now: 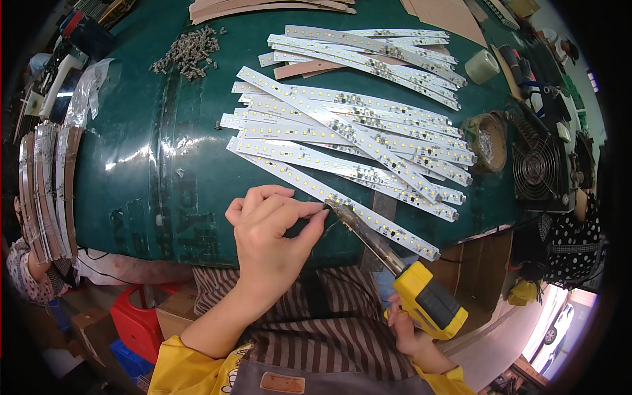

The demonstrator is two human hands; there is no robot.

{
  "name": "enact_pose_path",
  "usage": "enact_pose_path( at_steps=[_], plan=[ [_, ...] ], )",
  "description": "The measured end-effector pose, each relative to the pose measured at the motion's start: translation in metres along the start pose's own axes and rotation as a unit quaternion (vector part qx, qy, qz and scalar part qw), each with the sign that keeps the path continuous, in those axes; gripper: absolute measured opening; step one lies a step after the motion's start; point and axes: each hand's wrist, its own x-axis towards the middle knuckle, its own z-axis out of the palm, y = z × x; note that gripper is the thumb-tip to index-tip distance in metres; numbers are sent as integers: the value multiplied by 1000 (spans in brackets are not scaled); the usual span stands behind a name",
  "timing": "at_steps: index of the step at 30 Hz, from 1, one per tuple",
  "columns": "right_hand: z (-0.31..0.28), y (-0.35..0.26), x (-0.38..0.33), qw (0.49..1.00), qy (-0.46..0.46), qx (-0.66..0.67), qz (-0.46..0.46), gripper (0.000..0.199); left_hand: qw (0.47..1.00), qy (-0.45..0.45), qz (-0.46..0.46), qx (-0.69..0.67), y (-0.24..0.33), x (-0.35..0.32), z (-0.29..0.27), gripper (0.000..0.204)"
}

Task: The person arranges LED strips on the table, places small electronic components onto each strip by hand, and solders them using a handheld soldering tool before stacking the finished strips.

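My left hand reaches over the table's near edge, thumb and forefinger pinched on something small and dark, too tiny to name. In my right hand is a yellow and black soldering gun, its long metal barrel slanting up and left. The gun's tip meets the pinched fingertips, close to the near edge of a white LED strip board; whether it touches the board I cannot tell. Beyond that board lies a loose, crisscrossed heap of similar LED strips, dotted with small yellowish LEDs.
More LED strips lie at the back. Small grey-brown parts form a pile at back left. A tape roll and a black fan stand right. Bundled strips rest left, beside another person's sleeve. A red stool stands below.
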Motion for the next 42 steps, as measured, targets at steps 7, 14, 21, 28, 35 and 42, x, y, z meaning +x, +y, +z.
enact_pose_path(
  at_steps=[7, 14, 21, 28, 35, 42],
  plan=[
    [-1, 5, -6, 998, 15, 37, 50, 31, 1000, 0, 5, 7, 0, 0, 2, 14],
    [1, -30, 12, 982, 178, 54, -10, 59, 1000, 2, 7, -3, -2, 0, 1, 15],
    [-9, 0, 36, 965, 253, -33, -54, 64, 1000, -2, 7, 25, 1, -2, -6, 17],
    [-4, 13, 46, 963, 258, -76, -26, 54, 997, -71, 14, 25, -4, 14, -34, 16],
    [3, 2, 36, 979, 203, -16, -15, 52, 986, 93, -128, 57, -51, 67, -55, 20],
    [18, -16, 35, 981, 186, -19, 49, 31, 981, 121, -141, 64, -71, 71, -44, 20]
  ],
)
